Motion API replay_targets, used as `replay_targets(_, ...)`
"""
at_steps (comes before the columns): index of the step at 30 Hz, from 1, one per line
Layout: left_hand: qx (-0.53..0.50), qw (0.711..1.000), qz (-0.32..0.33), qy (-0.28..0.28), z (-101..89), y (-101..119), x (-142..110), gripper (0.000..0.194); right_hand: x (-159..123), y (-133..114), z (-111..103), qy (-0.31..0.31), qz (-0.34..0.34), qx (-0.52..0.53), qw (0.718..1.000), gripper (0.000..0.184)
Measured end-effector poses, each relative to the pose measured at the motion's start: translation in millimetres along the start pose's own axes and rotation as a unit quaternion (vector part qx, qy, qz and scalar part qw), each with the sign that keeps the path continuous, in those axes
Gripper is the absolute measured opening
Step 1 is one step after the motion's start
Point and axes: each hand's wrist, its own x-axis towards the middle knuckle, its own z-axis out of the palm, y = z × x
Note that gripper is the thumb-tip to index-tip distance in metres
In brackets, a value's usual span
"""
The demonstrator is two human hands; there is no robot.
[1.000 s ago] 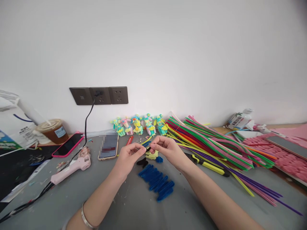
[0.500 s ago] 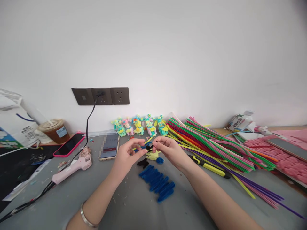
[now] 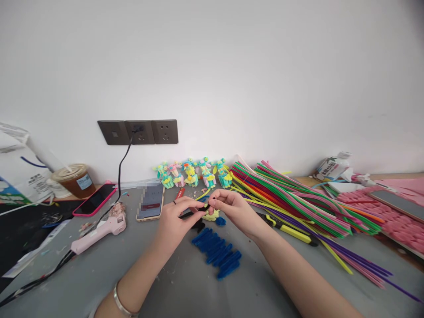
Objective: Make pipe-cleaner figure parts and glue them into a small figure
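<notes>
Thumb and fingertips of my left hand (image 3: 179,218) are pinched together on a short piece of black pipe cleaner (image 3: 204,207). My right hand (image 3: 230,207) pinches the other end of that piece, so the two hands meet over the middle of the table. A dark strip shows under the left fingers; whether it belongs to the same piece I cannot tell. Just below the hands lie short pale-yellow pieces (image 3: 212,215), a small blue coil (image 3: 220,221) and another black piece (image 3: 198,226). Nearer me is a row of short blue pipe cleaner pieces (image 3: 217,251).
Several pastel pipe cleaner figures (image 3: 191,174) stand along the wall. Long coloured pipe cleaners (image 3: 298,198) and a yellow cutter (image 3: 294,233) lie right. On the left are a phone (image 3: 150,203), a pink glue gun (image 3: 99,236) with its cord, and a drink cup (image 3: 74,181).
My left fingers have closed in toward the right hand and now pinch the black piece. A red item behind the left hand shows more. My right hand has barely moved.
</notes>
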Motion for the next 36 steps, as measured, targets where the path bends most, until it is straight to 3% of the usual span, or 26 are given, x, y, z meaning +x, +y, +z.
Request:
replay_targets(14,-0.002,0.998,0.007,0.061,1.0,1.3,-1.0,0.005,-1.6,-3.7,2.7,0.017,-0.007,-0.019,1.0,0.028)
replay_targets(27,0.006,0.997,0.0,0.074,-1.1,4.6,-0.1,0.006,-1.8,-5.0,3.3,0.025,-0.008,-0.018,0.999,0.029)
replay_targets(36,0.006,0.995,0.036,0.089,-1.0,5.6,-1.4,0.008,-1.8,-4.6,4.1,0.026,-0.008,-0.006,1.0,0.027)
